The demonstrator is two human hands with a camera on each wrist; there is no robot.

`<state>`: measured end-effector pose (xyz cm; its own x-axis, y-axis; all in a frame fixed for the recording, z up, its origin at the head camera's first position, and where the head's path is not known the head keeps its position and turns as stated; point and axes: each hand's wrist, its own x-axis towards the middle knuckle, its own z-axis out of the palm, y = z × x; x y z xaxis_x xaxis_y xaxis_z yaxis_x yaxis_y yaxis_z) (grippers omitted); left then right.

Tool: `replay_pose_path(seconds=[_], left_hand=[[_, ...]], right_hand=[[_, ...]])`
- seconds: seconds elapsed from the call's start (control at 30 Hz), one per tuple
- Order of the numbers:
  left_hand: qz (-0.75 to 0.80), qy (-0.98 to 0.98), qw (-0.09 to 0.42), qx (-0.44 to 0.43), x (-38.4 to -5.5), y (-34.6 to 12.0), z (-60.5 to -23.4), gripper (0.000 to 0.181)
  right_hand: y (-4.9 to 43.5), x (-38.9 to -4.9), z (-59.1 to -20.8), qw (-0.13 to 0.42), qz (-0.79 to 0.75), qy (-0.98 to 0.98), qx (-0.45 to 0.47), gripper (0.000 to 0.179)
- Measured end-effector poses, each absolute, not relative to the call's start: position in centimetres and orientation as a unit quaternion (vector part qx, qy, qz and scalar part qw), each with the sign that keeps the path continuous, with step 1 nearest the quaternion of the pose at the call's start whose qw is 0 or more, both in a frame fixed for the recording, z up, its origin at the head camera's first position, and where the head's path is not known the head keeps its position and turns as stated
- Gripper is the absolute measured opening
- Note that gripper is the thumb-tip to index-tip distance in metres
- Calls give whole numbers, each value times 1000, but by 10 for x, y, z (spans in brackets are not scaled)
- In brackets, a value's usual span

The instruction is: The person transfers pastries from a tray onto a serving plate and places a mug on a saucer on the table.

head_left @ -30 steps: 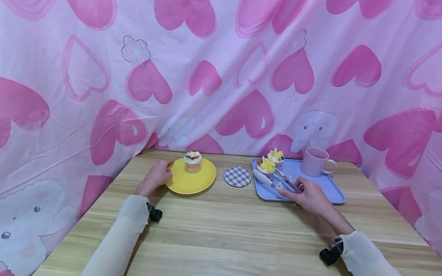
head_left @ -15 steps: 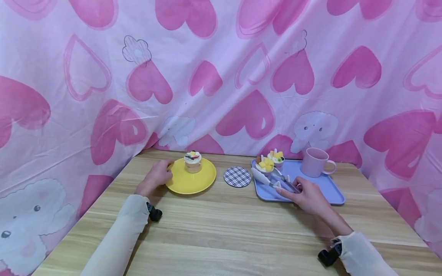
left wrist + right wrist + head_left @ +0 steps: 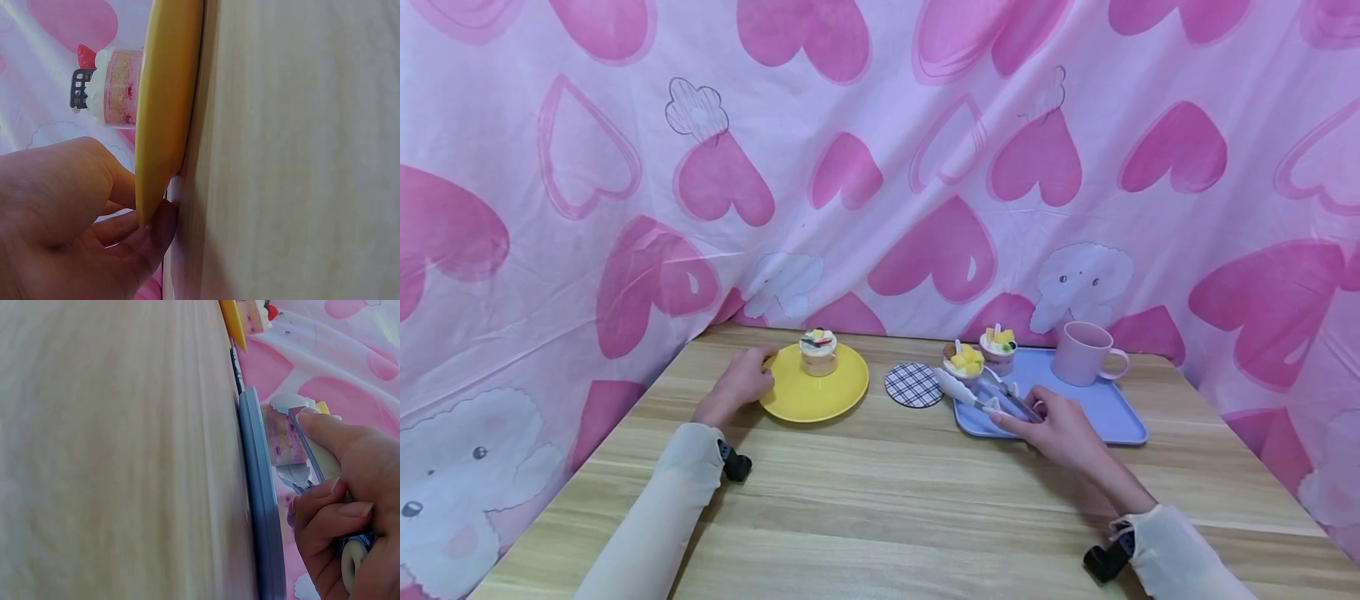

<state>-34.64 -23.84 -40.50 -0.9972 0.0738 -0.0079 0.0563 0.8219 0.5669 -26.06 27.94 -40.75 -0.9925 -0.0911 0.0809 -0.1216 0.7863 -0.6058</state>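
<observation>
My left hand (image 3: pixel 741 382) pinches the near-left rim of a yellow plate (image 3: pixel 812 400), thumb above and fingers under the edge in the left wrist view. A cream-topped dessert cup (image 3: pixel 124 87) stands on that plate. With my right hand (image 3: pixel 1060 427) I grip a pair of tongs (image 3: pixel 957 388), whose pale tips lie on either side of a dessert cup (image 3: pixel 964 360) topped with yellow fruit. This cup overlaps the left edge of the blue tray (image 3: pixel 1075 412) in the head view. Its lower part is partly hidden by the tongs.
A second fruit-topped cup (image 3: pixel 998 348) stands at the tray's back left corner. A pink mug (image 3: pixel 1081 354) is at the tray's back right, handle to the right. Between plate and tray lies a round checked coaster (image 3: pixel 913 385). A heart-patterned curtain (image 3: pixel 925 250) hangs behind the table.
My right hand, the tongs and the cup between their tips have shifted left, toward the coaster. My left hand and the plate stay where they were.
</observation>
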Motion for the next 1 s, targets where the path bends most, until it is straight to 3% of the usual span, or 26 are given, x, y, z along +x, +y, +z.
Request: replay_pose_path(seconds=[1.0], left_hand=[[299,954,21,25,-345,-238,-404,61]], right_hand=[[257,-258,-412,6,354,-933,64,70]])
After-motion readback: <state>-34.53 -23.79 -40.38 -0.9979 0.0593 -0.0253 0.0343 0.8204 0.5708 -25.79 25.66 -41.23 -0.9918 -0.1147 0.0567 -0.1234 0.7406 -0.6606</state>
